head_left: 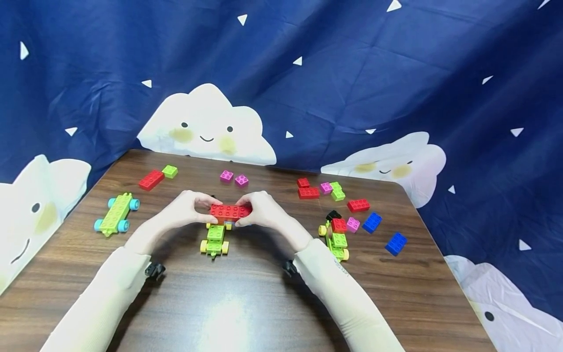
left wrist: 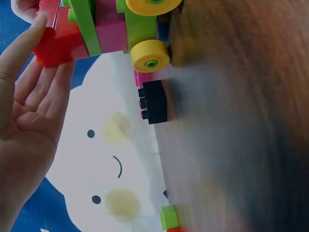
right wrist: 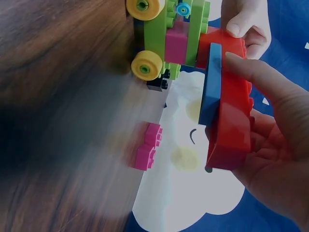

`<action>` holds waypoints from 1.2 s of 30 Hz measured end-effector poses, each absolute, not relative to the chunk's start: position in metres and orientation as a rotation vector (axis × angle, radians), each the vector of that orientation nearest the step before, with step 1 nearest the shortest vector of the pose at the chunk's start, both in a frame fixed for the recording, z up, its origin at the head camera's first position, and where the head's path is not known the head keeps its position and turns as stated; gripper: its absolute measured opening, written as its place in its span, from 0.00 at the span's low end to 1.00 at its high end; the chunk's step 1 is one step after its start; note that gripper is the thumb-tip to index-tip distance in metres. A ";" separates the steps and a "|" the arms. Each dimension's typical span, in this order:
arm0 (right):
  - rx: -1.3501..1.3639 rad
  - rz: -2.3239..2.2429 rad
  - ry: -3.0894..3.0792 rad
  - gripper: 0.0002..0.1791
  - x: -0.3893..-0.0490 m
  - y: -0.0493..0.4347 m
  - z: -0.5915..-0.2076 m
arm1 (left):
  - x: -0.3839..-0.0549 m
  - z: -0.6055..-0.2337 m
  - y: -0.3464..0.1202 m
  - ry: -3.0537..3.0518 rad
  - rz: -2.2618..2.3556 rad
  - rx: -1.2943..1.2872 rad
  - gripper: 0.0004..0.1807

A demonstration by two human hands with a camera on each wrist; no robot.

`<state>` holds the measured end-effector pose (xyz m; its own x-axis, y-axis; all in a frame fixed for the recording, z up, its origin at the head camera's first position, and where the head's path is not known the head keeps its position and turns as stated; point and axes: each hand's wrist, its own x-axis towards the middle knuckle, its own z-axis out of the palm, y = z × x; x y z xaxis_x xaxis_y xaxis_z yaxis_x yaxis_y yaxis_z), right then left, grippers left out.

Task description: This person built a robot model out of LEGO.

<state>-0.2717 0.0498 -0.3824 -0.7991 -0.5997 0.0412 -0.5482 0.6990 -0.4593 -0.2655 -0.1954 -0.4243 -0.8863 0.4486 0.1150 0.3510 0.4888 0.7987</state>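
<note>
Our left hand (head_left: pixel 182 209) and right hand (head_left: pixel 264 209) reach mid-frame, fingers pinching red bricks (head_left: pixel 226 211). We count three wheeled bases (head_left: pixel 116 215), two blue bricks (head_left: pixel 372 223) at right.

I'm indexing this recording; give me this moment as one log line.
left hand: pinching red top | right hand: pinching red top | middle toy car: on table | blue block: under red top
</note>
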 end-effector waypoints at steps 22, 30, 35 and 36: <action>-0.880 -0.795 2.799 0.20 -0.270 0.055 -0.389 | -0.267 -0.421 -0.191 2.625 1.339 0.679 0.23; -0.908 -0.800 2.804 0.23 -0.269 0.061 -0.389 | -0.265 -0.422 -0.189 2.672 1.317 0.785 0.20; -0.874 -0.794 2.817 0.24 -0.269 0.070 -0.389 | -0.265 -0.421 -0.188 2.651 1.328 0.812 0.21; -0.867 -0.795 2.816 0.24 -0.269 0.072 -0.389 | -0.265 -0.421 -0.188 2.642 1.332 0.809 0.22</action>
<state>-0.2692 0.0715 -0.3891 -0.8347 -0.5468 0.0650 -0.5001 0.7034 -0.5051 -0.2652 -0.1878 -0.4214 -0.8585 0.4855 0.1651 0.4214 0.4845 0.7666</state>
